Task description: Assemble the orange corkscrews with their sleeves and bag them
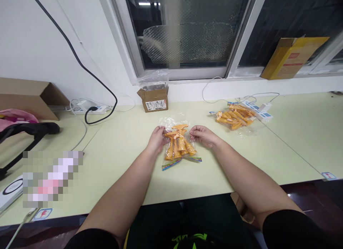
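A see-through plastic bag [168, 155] of orange plastic pieces lies on the table in front of me, its colourful printed strip towards me. The orange pieces [181, 143] have flared ends and wide tops; their exact kind I cannot make out. My left hand [157, 138] grips the bag's left side, the fingertips partly hidden by the film. On the opposite side, my right hand [203, 135] pinches the bag's edge between thumb and fingers. Farther right lies a second bag of similar orange pieces [235, 116].
A small cardboard box [156, 100] with plastic film stands by the wall. Power strips [264, 113] and cables lie at the back. To the left are a larger carton [24, 93], a black frame [29, 129] and a blurred-out flat object [57, 175]. A yellow carton [293, 59] leans on the window.
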Demonstrator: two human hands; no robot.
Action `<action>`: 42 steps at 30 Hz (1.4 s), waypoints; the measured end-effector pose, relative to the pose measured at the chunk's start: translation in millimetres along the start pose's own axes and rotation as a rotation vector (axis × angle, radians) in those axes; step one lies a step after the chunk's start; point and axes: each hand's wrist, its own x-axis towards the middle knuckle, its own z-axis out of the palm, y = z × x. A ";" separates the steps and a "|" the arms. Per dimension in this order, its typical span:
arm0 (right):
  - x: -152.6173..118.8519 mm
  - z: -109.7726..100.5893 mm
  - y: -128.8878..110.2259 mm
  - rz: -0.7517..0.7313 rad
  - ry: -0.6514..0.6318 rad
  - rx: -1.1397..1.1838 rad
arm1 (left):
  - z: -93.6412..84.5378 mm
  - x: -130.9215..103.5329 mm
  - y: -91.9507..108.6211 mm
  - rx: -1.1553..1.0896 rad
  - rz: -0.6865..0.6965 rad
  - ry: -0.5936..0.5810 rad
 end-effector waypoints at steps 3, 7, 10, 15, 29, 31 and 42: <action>-1.1 1.0 -0.3 -0.012 -0.010 0.008 | 0.3 0.0 0.7 0.004 0.003 0.011; -3.0 3.3 -3.0 -0.024 0.007 0.039 | 0.4 -0.4 1.9 0.005 0.029 -0.011; -2.8 5.9 -5.1 -0.048 0.068 0.083 | 0.3 -1.2 1.7 0.011 0.046 -0.043; -1.1 11.2 -4.4 -0.124 0.143 0.087 | 2.3 -3.2 -0.8 0.066 0.066 -0.091; 4.7 6.7 0.6 -0.222 0.231 -0.079 | 2.3 -4.9 -4.2 0.115 0.101 -0.127; 6.6 5.2 0.9 -0.223 0.255 -0.101 | 1.1 -2.7 -4.6 0.114 0.108 -0.115; 10.3 0.0 6.0 -0.245 0.344 -0.209 | 2.1 1.3 -8.3 0.142 0.144 -0.110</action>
